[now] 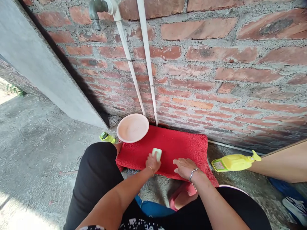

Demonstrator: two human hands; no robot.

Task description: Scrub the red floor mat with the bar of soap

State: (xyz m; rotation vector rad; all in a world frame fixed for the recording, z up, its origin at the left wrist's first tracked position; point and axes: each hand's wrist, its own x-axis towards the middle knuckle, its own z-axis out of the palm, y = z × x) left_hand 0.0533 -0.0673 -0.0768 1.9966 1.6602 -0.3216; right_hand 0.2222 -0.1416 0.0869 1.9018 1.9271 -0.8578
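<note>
A red mat (182, 143) lies on the ground against the brick wall. My left hand (152, 163) grips a pale green bar of soap (157, 153) and presses it onto the mat near its front edge. My right hand (184, 167) rests flat on the mat just right of the soap, fingers spread, a bracelet on its wrist. A pink plastic basin (132, 127) stands at the mat's back left corner, below the tap.
A tap (96, 12) and two white pipes (146, 57) run down the brick wall. A yellow detergent bottle (233, 162) lies right of the mat. A small green bottle (107, 137) lies left. Another person's leg (283, 164) enters from the right. A concrete wall stands left.
</note>
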